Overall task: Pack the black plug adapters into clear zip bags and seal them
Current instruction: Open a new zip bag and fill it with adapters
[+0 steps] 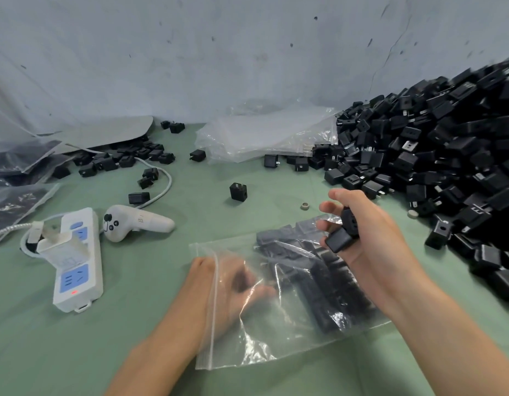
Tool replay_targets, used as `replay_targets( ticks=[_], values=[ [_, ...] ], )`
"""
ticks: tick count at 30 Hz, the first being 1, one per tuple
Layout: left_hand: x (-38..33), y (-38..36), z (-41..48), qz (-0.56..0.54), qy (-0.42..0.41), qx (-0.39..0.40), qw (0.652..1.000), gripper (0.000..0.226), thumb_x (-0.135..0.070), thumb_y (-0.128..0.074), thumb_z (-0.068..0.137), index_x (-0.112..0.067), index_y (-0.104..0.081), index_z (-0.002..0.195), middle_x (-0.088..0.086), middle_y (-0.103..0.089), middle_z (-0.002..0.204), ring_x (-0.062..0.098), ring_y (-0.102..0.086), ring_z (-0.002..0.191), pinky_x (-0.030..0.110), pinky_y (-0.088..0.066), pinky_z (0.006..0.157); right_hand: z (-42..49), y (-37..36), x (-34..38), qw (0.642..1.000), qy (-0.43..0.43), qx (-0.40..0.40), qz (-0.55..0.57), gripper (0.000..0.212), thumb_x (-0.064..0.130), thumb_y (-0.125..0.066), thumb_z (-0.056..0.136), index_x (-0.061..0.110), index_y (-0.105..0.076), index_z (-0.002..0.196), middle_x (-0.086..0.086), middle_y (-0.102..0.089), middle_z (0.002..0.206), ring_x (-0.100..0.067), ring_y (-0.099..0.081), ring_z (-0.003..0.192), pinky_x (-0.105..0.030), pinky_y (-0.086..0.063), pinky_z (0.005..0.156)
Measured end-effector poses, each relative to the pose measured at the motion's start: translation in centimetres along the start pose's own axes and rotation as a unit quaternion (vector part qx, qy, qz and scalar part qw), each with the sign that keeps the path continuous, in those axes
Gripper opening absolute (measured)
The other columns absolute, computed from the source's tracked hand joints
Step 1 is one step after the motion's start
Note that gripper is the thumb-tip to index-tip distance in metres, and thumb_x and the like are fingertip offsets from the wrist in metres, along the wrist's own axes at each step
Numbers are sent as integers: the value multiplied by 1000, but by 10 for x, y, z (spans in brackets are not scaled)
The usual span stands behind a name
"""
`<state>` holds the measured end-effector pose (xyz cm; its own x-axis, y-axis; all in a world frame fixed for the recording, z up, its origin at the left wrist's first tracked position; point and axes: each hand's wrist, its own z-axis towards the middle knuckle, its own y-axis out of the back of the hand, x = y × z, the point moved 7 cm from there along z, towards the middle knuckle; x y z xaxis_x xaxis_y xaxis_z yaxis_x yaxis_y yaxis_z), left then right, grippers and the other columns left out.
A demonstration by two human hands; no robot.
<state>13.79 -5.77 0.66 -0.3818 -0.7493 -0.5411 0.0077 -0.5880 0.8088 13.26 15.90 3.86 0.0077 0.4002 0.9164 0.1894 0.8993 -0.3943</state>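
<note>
Zip bag laid on green table, left hand tucked into its mouth, grip too blurred to tell, black adapters gripped in right hand above it.

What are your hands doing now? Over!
Left hand in the mouth of the bag, blurred. Right hand grips black adapters over the bag. Bag part full, unsealed. White controller and power strip off left, apart.
</note>
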Motion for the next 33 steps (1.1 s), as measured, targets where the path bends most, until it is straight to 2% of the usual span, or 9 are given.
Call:
replay_targets(
  ticks=[5,11,15,18,22,24,26,30,33],
  values=[
    [32,24,-22,24,19,-5,1000,12,-54,-61,89,-45,-63,81,-26,-63,89,1,-59,87,29,-47,80,-5,-1,-3,999,-48,-12,-1,32,48,-59,93,19,-60,80,1,-48,60,-18,-54,53,-30,-48,49],
    [40,89,-43,-110,129,-269,948,10,-39,-59,97,-39,-63,88,-20,-65,83,1,-59,77,9,-41,63,-14,-26,-9,995,-90,46,-19,39,48,-41,99,12,-54,89,-3,-45,59,-22,-45,48,-34,-44,49],
    [-13,78,-32,-256,53,-203,944,26,-55,-51,89,-38,-66,102,-10,-69,87,8,-64,77,13,-49,68,-28,-54,-13,985,-61,139,-86,25,28,-38,103,14,-59,103,-6,-56,69,-23,-49,45,-31,-44,47],
    [-34,59,-28,-343,24,-112,932,26,-55,-54,93,-37,-66,108,-3,-71,90,12,-66,75,15,-50,68,-40,-70,-8,949,50,227,-214,17,29,-51,102,27,-60,117,14,-68,75,-16,-54,48,-23,-47,50],
    [-29,49,-29,-390,45,-76,917,22,-59,-59,88,-44,-64,103,-2,-73,86,12,-67,72,17,-51,65,-43,-74,-14,905,107,246,-330,26,40,-70,90,46,-56,111,25,-68,110,-25,-58,63,-37,-56,60],
    [-22,46,-29,-400,57,-63,913,28,-61,-58,81,-43,-65,102,-1,-74,87,12,-66,71,19,-51,65,-42,-73,-17,888,133,238,-370,28,46,-74,85,48,-55,106,28,-69,105,-25,-55,63,-43,-54,62],
    [-19,43,-29,-411,66,-46,908,31,-61,-59,78,-41,-67,101,0,-74,88,13,-65,71,22,-52,64,-43,-75,-17,862,173,241,-412,29,53,-72,81,53,-57,106,27,-67,88,-11,-50,56,-34,-46,57],
    [-11,49,-31,-353,75,-51,931,33,-61,-57,76,-46,-68,103,-9,-71,83,7,-62,67,17,-49,64,-45,-82,-16,817,232,247,-467,47,63,-61,81,64,-48,126,32,-54,123,-7,-58,73,-19,-42,70],
    [18,74,-42,-147,112,-135,973,32,-70,-58,78,-47,-66,100,-23,-67,87,-3,-60,72,8,-44,64,-38,-71,-15,826,233,210,-469,48,66,-52,86,58,-44,132,31,-55,120,-5,-59,73,-16,-46,71]
  ],
)
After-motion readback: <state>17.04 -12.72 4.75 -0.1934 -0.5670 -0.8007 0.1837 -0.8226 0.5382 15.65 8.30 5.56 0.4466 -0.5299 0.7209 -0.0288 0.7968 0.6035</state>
